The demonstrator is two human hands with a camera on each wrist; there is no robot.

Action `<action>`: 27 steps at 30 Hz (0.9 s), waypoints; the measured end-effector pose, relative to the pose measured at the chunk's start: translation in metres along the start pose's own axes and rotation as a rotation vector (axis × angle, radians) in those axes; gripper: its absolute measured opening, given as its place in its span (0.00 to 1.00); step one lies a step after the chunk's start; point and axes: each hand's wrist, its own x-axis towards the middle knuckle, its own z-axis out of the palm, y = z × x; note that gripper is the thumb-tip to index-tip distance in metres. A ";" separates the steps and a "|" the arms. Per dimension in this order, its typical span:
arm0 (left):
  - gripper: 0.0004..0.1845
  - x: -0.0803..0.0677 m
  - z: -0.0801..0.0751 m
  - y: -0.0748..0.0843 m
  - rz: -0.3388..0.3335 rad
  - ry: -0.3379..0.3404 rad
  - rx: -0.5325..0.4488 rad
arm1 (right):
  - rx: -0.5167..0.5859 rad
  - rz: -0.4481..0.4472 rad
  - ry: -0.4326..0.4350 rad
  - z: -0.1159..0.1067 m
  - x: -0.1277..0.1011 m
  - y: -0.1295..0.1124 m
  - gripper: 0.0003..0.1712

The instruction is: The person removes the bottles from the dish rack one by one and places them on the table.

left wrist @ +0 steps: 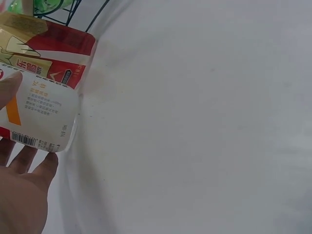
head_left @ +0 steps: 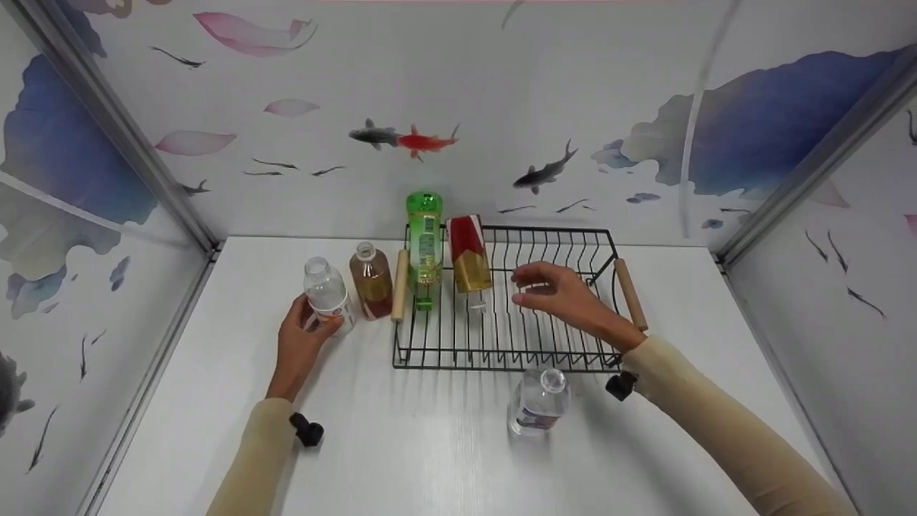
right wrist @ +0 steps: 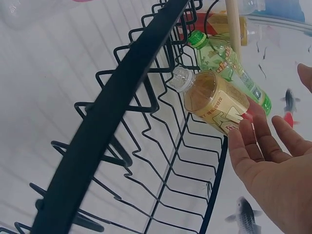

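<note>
rack [head_left: 501,351] at the table's [head_left: 401,444] back edge, two bottles [head_left: 424,247] in its left end; two bottles [head_left: 370,281] left of it, one bottle [head_left: 539,401] in front

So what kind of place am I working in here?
Likely a staged test booth, not a kitchen: a white table, walls papered with painted fish, and a black wire dish rack holding bottles.

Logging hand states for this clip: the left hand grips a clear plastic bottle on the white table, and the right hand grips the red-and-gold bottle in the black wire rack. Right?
Not quite. The right hand holds nothing; in the head view it hovers open beside the red-and-gold bottle in the black wire rack. The left hand does grip the clear plastic bottle.
</note>
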 end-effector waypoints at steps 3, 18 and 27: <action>0.47 0.001 -0.002 0.000 -0.012 -0.001 0.005 | -0.012 0.005 -0.006 0.000 0.001 0.000 0.32; 0.62 -0.029 -0.007 0.008 -0.055 -0.067 0.133 | -0.025 0.002 -0.014 -0.004 -0.002 0.001 0.33; 0.51 -0.057 -0.012 0.026 -0.028 -0.009 0.133 | -0.042 -0.002 0.008 -0.009 -0.002 0.002 0.32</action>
